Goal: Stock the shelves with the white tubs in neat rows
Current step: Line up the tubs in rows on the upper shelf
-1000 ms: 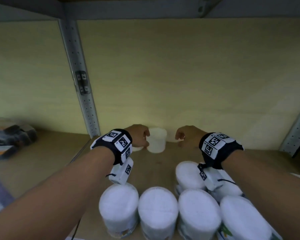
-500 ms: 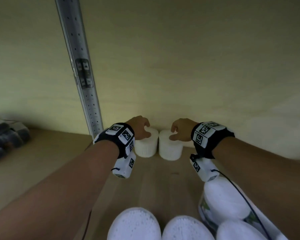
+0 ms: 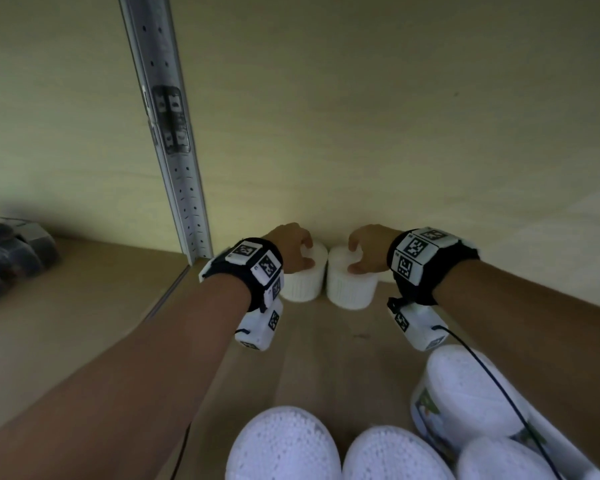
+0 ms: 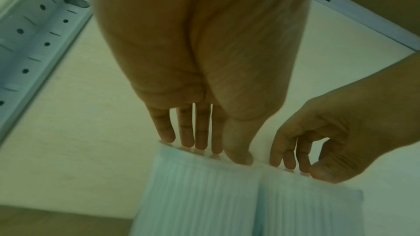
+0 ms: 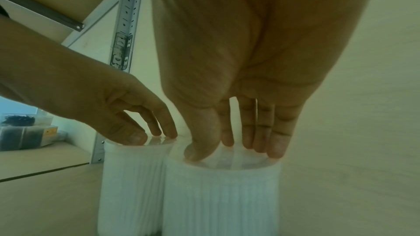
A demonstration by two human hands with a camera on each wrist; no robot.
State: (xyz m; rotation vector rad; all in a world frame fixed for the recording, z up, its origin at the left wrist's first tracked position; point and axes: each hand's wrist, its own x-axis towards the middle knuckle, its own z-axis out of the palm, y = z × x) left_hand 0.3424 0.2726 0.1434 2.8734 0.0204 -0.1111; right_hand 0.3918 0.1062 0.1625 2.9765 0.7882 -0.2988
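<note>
White ribbed plastic: left tub [image 3: 305,285] touching right tub [image 3: 350,291] at its 9 o'clock, both upright at 12 o'clock on the shelf [image 3: 326,358], likely light, stiff, slick; your left hand [image 3: 288,247] and right hand [image 3: 368,249] rest near-straight fingers [image 5: 261,132] on their tops, clasping nothing; grip the rims.

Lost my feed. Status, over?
Left hand touches left tub top, right hand touches right tub top. Tubs side by side by back wall. Nothing blocking.

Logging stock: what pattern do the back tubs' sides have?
Tubs: white vertical ribs; clearest in right wrist view.
</note>
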